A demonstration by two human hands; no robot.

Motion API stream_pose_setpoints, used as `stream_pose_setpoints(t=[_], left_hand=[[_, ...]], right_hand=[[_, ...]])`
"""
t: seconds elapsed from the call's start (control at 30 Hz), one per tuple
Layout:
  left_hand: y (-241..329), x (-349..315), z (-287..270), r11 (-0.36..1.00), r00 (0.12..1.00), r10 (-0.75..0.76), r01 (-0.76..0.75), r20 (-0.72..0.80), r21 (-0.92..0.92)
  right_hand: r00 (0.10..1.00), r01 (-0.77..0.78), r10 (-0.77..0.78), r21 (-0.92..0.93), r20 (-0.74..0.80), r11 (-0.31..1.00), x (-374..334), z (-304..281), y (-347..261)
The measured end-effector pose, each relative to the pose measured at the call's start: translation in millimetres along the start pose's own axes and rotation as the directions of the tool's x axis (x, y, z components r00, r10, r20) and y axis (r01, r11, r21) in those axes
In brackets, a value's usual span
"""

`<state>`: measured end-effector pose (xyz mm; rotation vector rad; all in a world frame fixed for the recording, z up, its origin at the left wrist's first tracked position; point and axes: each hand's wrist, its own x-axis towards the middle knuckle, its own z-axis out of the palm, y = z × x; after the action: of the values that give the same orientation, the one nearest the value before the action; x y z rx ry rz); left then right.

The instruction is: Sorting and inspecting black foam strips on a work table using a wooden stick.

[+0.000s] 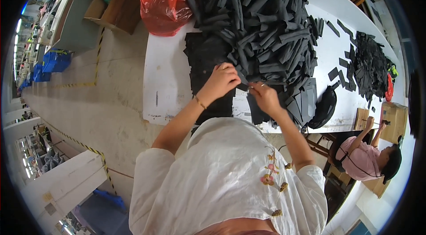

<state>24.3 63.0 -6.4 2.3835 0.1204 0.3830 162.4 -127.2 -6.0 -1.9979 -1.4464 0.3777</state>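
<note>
My left hand [224, 79] and my right hand [265, 96] meet over the near edge of a big heap of dark grey, curled fabric-like pieces [266, 17]. A narrow grey strip [242, 78] stretches between them. Both sets of fingers are pinched on its ends. Beneath my left hand lie black flat pieces [206, 64] with ragged edges. Under my right hand hangs another dark piece [258, 110] near the table's front edge. Flat grey sheets [304, 102] and a black rounded bundle [326, 107] lie to its right.
The white table [166, 80] carries another pile of black pieces [370, 66] at the right. A red plastic bag [166, 9] sits at its far left corner, beside a cardboard box [117, 9]. A person in pink [361, 159] works at the right, near cardboard boxes [394, 122].
</note>
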Motion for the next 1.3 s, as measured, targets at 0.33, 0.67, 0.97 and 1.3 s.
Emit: stream_pose_setpoints(t=[0.33,0.67,0.97,1.3], left_hand=[[23,-22,21,0.064,0.662,-0.747,-0.006,-0.052,-0.998],[-3,-13,-11,-0.025,0.409,-0.910,-0.221,-0.070,-0.975],[-39,-12,-55,0.063,0.333,-0.918,-0.416,-0.217,-0.907],[-5,-12,-10,0.027,0.594,-0.804,0.005,-0.019,-1.000]], right_hand=[[0.967,-0.237,0.251,0.479,0.036,0.846,11,68,-43],[0.979,-0.197,0.174,0.274,0.105,0.941,-46,43,-47],[0.867,-0.452,0.402,0.121,0.294,0.884,-89,-23,-38],[0.962,-0.073,0.226,0.657,-0.151,0.750,44,34,-78]])
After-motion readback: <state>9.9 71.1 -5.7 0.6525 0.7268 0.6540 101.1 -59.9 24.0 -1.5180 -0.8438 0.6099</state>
